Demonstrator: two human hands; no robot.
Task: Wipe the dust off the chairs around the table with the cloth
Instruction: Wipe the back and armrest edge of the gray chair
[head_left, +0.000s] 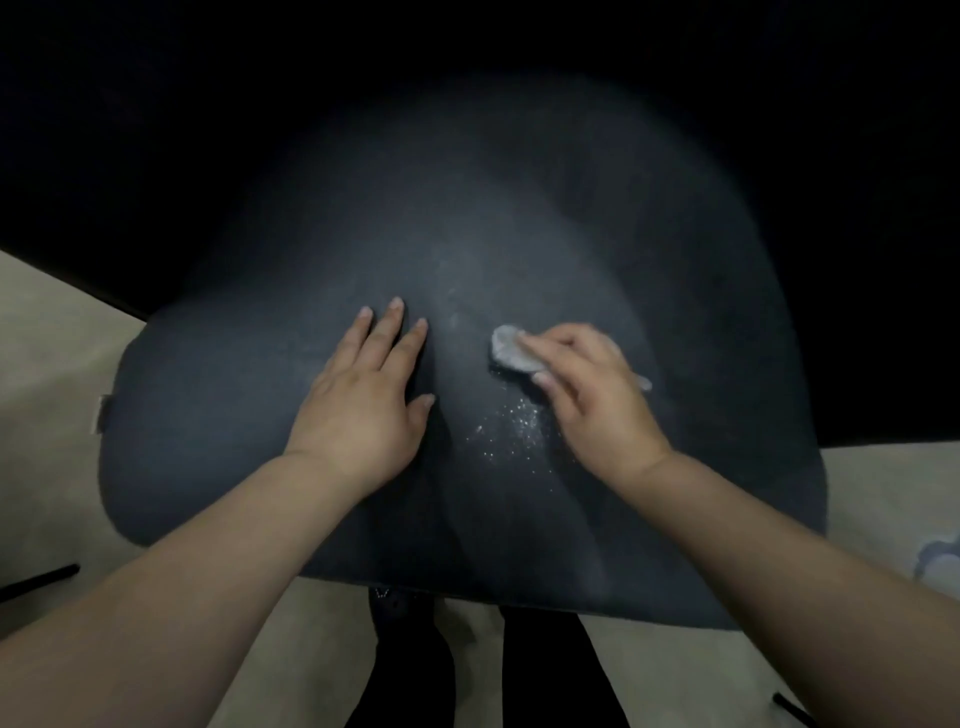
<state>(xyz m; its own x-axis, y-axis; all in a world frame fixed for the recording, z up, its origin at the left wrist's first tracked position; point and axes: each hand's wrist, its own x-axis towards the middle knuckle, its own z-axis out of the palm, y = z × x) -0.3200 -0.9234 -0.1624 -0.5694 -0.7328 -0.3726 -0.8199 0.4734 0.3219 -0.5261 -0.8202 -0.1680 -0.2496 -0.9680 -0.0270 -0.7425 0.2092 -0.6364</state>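
- Dark blue-black padded fabric chair seat (363, 218) fills the centre of the head view; its rounded front edge lies toward 6 o'clock, over a pale beige floor (47, 332).
- Left hand (363, 395): released, palm down and flat on the seat just left of centre, fingers spread and pointing toward 12 o'clock, thumb out toward 3 o'clock. It grasps nothing.
- Right hand (592, 395): clenched on a small crumpled light grey cloth (511, 353), pressing it against the seat. The cloth sticks out from under the fingertips toward 10 o'clock; a small tail of it shows past the hand at 3 o'clock.
- The cloth lies right of the seat's centre, near the left hand's fingertips but apart from them.
- A scatter of fine white dust specks (511, 423) sits on the seat at 6 o'clock from the cloth, between the two hands, just beside the right thumb.
- A fainter pale dusty streak runs from the cloth toward 12 o'clock.
- Both forearms are bare and enter from the lower corners.
- Dark trouser legs (410, 670) show below the seat's front edge at 6 o'clock.
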